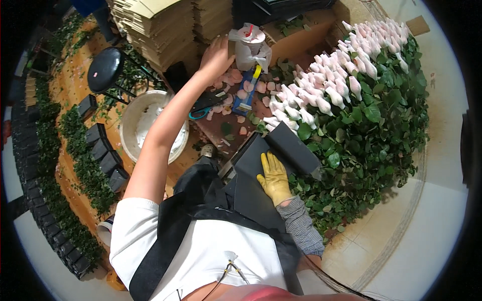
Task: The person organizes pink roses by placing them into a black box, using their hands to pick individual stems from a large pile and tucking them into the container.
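Observation:
My bare left hand (216,59) reaches far forward with fingers stretched out, beside a stack of brown cardboard sheets (150,37). Just right of it stands a white cup (250,34) in a clear plastic bag. My right hand (274,179), in a yellow glove, lies flat with fingers extended on a dark grey folded sheet (253,175) across my lap. A dark flap (293,146) stands up beyond its fingertips. To the right lie many pale pink rosebuds (326,95) in white net sleeves, with leafy green stems (361,135).
Loose petals (233,78), a blue and yellow box (245,93) and teal-handled scissors (200,113) lie on the work surface. A white bucket (131,135) and a black stool (106,69) stand left. Rows of dark-wrapped leafy bundles (103,150) line the floor.

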A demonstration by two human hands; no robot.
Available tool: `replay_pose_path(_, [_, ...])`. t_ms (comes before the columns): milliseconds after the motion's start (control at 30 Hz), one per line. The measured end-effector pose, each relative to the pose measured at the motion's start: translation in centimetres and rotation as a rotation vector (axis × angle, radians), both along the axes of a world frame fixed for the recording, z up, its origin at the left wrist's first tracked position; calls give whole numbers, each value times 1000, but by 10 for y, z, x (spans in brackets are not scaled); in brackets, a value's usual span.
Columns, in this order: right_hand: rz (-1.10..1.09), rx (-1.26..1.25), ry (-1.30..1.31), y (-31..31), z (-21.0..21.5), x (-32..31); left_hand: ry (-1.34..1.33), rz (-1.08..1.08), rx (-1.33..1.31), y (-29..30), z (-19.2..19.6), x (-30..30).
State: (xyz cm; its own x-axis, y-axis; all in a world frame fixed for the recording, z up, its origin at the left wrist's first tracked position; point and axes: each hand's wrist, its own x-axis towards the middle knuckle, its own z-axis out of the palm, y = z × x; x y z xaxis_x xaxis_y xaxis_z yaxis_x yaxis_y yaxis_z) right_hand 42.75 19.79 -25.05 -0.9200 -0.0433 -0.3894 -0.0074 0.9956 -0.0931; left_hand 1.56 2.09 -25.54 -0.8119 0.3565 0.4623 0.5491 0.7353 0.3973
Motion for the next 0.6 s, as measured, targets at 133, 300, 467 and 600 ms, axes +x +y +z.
replay_pose_path(133, [-36,-39,-16,0,7,-2,-144,42,-234,39,-48,-29])
replay_pose_path(300, [-69,-70,-16,-4,10,-5,210,173,-205,47,-71,-23])
replay_pose_path(467, [-79,-101,13,-3,11,-5,186,177,-341,52,-60,-15])
replay_pose_path(600, [-82,-109,43,-3,12,-2,89,152,-439,57,-34,-10])
